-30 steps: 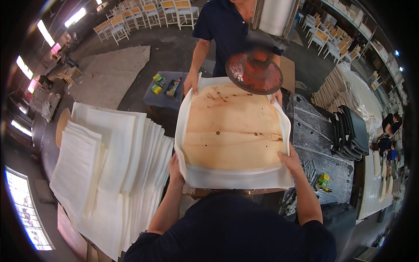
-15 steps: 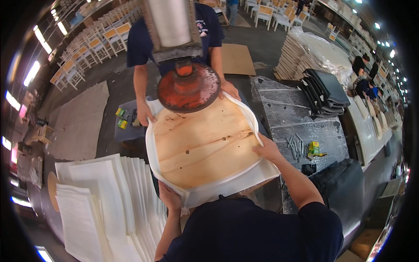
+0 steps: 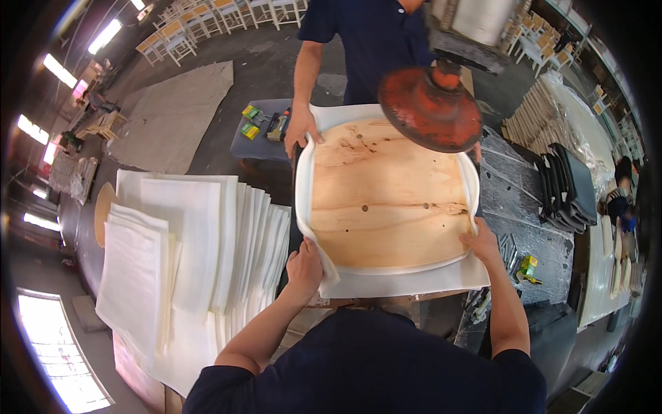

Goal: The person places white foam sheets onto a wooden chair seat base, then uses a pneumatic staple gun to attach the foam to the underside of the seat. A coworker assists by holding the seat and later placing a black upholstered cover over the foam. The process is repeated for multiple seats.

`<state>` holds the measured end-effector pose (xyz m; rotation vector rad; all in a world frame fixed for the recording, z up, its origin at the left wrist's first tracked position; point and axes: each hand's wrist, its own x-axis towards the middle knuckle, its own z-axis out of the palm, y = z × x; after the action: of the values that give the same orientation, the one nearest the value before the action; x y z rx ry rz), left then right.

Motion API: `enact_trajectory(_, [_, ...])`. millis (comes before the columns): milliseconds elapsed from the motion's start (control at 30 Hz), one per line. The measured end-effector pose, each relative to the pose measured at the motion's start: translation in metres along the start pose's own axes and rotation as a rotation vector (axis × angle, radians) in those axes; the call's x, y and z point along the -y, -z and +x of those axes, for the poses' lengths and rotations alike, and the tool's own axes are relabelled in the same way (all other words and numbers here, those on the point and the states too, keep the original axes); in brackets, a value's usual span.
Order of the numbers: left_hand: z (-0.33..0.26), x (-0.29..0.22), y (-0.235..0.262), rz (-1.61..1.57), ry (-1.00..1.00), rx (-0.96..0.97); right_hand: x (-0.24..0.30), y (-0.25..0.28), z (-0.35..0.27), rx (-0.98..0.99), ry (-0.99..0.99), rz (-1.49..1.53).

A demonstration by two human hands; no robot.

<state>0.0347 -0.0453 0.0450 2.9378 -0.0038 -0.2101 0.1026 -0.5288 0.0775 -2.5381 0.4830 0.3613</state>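
A plywood seat board [image 3: 386, 200] with a few small holes lies level in front of me, on a white foam sheet [image 3: 407, 281] whose side edges curl up around it. My left hand [image 3: 304, 268] is closed on the foam at the near left corner. My right hand [image 3: 482, 243] grips the foam edge at the near right side. Across from me, a co-worker's hand [image 3: 301, 129] holds the far left edge; their other hand is mostly hidden behind a red, worn round press plate [image 3: 431, 110] hanging above the board's far right part.
A stack of white foam sheets [image 3: 200, 241] stands at my left. On the right, a plastic-covered table [image 3: 524, 200] holds bolts and a yellow-green box [image 3: 529, 265]. Dark seat pads [image 3: 567, 190] are piled behind it. More small boxes [image 3: 250, 121] lie on a grey surface beyond the foam stack.
The view has swung left, so the scene sits farther right. My left hand has moved up from beneath the near left corner to the left side, with a foam fold in it.
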Motion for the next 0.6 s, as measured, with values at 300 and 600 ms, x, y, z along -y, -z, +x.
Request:
enact_trajectory(300, [0.016, 0.052, 0.004, -0.090, -0.199, -0.494, -0.014, 0.007, 0.014, -0.052, -0.019, -0.159])
enact_trajectory(600, [0.043, 0.065, 0.004, -1.398, 0.438, 0.010, -0.047, 0.010, 0.022, 0.049, 0.103, 0.091])
